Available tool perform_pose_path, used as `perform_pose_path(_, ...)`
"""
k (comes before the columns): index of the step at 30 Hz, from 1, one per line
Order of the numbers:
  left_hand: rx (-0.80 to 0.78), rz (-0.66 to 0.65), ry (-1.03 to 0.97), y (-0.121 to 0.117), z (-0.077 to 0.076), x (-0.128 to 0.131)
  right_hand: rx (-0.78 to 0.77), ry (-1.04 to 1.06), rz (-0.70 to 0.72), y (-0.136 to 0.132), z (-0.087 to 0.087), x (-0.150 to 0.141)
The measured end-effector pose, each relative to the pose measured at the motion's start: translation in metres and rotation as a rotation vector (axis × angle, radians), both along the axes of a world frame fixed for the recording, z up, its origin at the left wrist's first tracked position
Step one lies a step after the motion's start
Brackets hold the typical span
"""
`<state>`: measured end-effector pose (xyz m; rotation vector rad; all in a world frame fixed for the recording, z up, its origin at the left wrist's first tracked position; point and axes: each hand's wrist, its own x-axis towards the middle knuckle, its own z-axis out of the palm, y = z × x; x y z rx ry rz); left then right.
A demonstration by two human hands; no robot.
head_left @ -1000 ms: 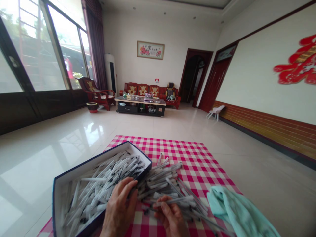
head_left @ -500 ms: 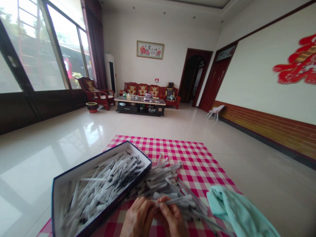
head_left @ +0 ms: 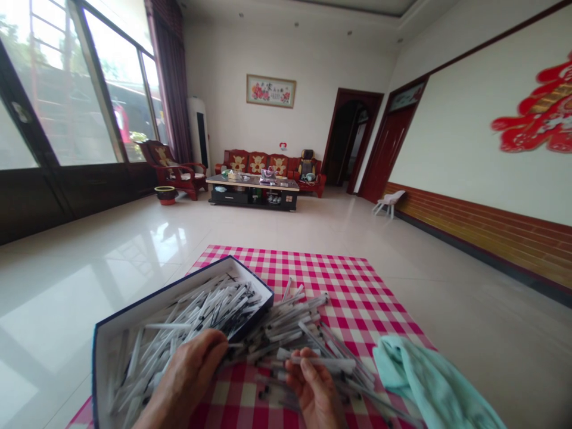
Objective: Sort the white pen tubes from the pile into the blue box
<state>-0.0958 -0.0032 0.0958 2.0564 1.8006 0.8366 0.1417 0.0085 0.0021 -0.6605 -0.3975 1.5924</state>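
My right hand (head_left: 315,387) pinches a slim whitish, translucent tube (head_left: 330,362) between thumb and fingers, above the loose pile. My left hand (head_left: 192,363) is closed with its fingers curled, over the near right edge of the box (head_left: 100,357). A short thin end shows by its fingertips, but I cannot tell whether the hand holds it. In the blue-rimmed white box lie many similar tubes and thin dark sticks (head_left: 196,325). More tubes with dark ends form a pile (head_left: 286,325) on the cloth, right of the box.
A pink and white checked cloth (head_left: 339,274) covers the table. On its right side lies a crumpled mint-green cloth (head_left: 424,375). Across the tiled floor stand a low black table (head_left: 252,193), a red wooden sofa (head_left: 268,164) and a small chair (head_left: 389,202).
My hands have come apart. The left one has moved left to the box edge, while the right keeps its tube near the same spot above the pile.
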Motion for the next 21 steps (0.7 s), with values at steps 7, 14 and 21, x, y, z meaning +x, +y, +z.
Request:
perform_pose_path(7,0.046,0.611,0.166,0.005,-0.002,-0.031,0.098,-0.094,0.108,-0.005,-0.001,-0.006)
perform_pose_path(14,0.14,0.651,0.18,0.006,-0.005,-0.022,0.184,-0.154,0.346,-0.004,-0.015,-0.014)
perform_pose_path(21,0.49,0.036,0.144,0.006,-0.023,0.022,0.225,-0.395,0.506,-0.01,-0.003,-0.01)
